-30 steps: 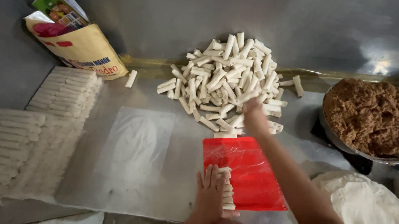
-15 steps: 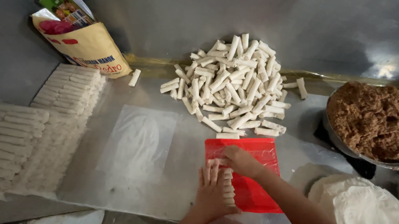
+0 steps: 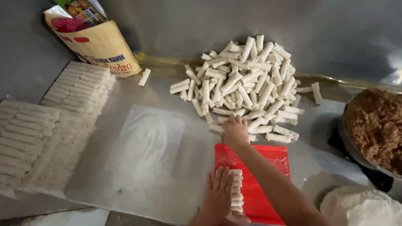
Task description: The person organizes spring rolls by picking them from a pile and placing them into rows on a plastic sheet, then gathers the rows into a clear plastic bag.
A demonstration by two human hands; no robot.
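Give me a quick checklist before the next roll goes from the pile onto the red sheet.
1. Right hand at the pile of rolls: ok, fingers rest on its near edge.
2. Roll actually gripped: cannot tell, the hand hides it.
3. Left hand steadying the row of rolls: ok, lying flat beside it.
4. Room on the red sheet: ok, its upper part is bare.
5. Bowl of brown filling out of the arm's way: ok, it sits off to the right.
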